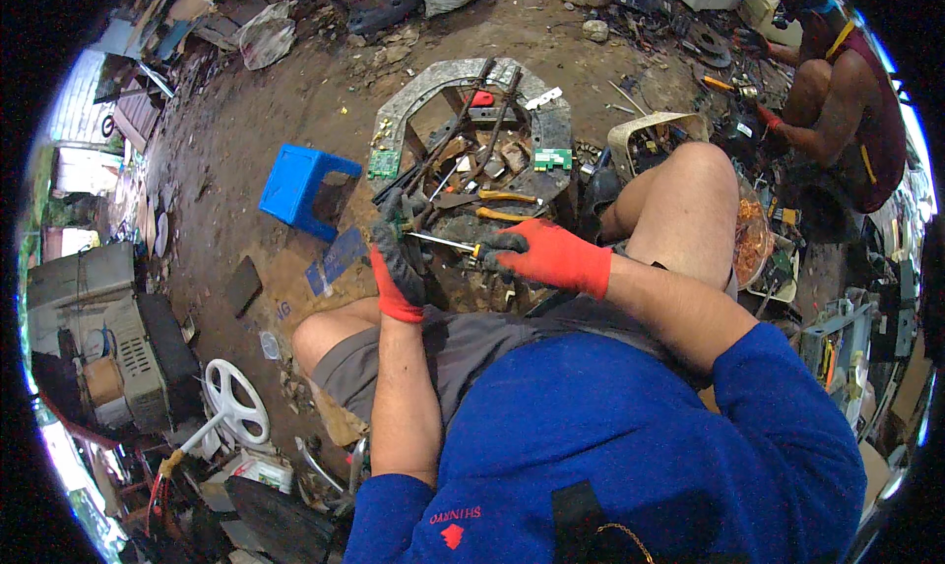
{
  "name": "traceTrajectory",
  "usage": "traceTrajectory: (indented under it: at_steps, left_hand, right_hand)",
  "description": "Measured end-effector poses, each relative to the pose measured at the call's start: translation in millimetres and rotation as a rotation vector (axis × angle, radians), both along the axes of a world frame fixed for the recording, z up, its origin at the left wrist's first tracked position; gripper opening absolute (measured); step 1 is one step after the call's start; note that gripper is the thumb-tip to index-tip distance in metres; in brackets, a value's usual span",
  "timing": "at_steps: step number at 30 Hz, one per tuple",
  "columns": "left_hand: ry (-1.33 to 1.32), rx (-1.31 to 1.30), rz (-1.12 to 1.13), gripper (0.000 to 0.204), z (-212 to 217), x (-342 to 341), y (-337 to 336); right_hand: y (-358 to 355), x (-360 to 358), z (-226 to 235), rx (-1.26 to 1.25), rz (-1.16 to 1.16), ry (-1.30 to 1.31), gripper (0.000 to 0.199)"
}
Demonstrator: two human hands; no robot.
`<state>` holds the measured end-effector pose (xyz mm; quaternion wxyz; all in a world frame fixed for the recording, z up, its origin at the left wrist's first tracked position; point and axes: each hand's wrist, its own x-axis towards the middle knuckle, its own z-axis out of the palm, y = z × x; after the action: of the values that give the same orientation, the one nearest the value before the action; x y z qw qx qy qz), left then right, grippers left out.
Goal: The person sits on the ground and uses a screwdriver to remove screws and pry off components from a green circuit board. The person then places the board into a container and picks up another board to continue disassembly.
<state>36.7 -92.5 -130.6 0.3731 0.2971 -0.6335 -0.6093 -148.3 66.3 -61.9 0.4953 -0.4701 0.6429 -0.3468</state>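
My right hand (551,256), in a red glove with dark palm and fingers, grips a screwdriver (448,242) by its yellow-and-dark handle. Its metal shaft points left, the tip close to the fingers of my left hand (397,274). That hand wears a matching glove and is closed, thumb side up; a dark piece with a hint of green seems to be in it, too hidden to name. Just beyond both hands stands a grey, many-sided ring-shaped work block (418,87). On its rim lie a green circuit board (384,163) and a second green board (552,158).
Pliers with yellow handles (504,215), metal rods and scraps fill the block's hollow. A blue plastic stool (295,192) stands to the left, a white handwheel (236,402) at lower left. A scrap-filled bin (658,126) is right of the block. Another person (837,101) crouches at far right.
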Motion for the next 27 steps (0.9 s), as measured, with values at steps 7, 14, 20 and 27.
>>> traceTrajectory:
  at_steps: [7, 14, 20, 27]
  left_hand:
    - [-0.216, 0.294, -0.107, 0.034, 4.7, 10.3, -3.7]
    - [-0.170, 0.187, -0.119, 0.040, -6.3, 18.8, -0.9]
    - [-0.309, 0.160, -0.082, 0.046, -16.5, 18.5, -2.1]
    - [-0.293, 0.025, -0.098, 0.049, -17.9, 6.1, 2.8]
  right_hand:
    - [4.7, -21.2, -60.8, -0.051, 0.164, -0.402, 0.029]
    - [4.1, -19.1, -32.7, -0.047, 0.098, -0.225, 0.035]
    - [9.8, -3.9, -24.7, -0.252, -0.038, 0.611, 0.042]
    - [-0.7, -7.4, -24.3, -0.025, -0.032, 0.488, 0.053]
